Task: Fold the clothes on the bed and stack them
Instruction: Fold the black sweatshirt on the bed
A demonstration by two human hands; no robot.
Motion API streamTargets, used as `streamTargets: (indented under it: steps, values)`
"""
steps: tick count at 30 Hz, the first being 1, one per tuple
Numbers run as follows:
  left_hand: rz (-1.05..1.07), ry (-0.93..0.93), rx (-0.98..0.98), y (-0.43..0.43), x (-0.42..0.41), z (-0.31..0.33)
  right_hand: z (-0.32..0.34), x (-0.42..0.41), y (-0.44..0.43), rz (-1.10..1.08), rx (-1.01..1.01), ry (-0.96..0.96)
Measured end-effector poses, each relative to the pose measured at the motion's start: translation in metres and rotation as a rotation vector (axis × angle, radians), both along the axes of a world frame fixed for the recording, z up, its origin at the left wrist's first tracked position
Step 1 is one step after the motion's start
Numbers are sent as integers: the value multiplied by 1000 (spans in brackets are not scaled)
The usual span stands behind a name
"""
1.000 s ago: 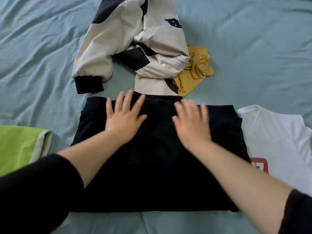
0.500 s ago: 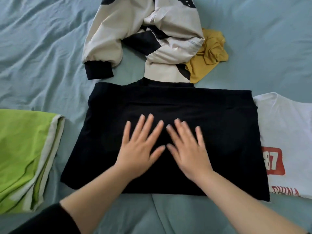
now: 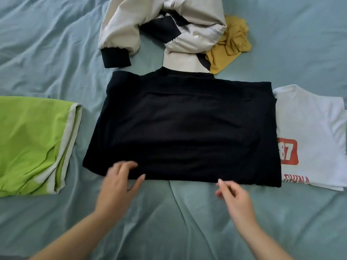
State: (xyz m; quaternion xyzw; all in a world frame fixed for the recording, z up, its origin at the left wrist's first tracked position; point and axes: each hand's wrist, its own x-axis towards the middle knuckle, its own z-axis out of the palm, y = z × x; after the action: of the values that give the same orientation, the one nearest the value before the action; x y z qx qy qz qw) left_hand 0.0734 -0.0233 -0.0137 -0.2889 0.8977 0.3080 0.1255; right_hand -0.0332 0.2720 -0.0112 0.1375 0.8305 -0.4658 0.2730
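**Head view**

1. Position. The black garment (image 3: 182, 128) lies flat mid-bed, already folded to a wide rectangle with its near hem toward the person.
2. Left hand (image 3: 118, 182). The fingers are bent and rest on the hem near the left corner, with the thumb stretched along the edge. No cloth is visibly pinched, and motion blur hides finer detail.
3. Right hand (image 3: 234, 196). It sits just short of the hem with the fingers loosely curled and holds nothing. The index tip is at the edge.
4. Handling. The cloth is judged soft, limp and light, in several layers. If lifted at one point it will likely sag and its layers slide apart. Grip all layers at the near hem, one hand toward each corner, or slide flat palms beneath.
5. Edges.
   - The far edge touches the jacket (image 3: 169, 21), which has a yellow garment (image 3: 231, 45) beside it.
   - The right edge lies over the white tee (image 3: 309, 132). Dragging the black garment rightward may disturb it.
6. Open room.
   - A strip of sheet (image 3: 187, 222) separates the black garment from the green garment (image 3: 32, 143) on the left.
   - The widest bare sheet lies on the near side, around the forearms.
   - Folding the near hem away stays within the garment's own outline.
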Motion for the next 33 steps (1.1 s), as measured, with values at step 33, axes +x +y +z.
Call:
streamTargets:
  steps: [33]
  values:
    - [766, -500, 899, 177, 18, 21, -1, 44, 121, -1023, -554, -537]
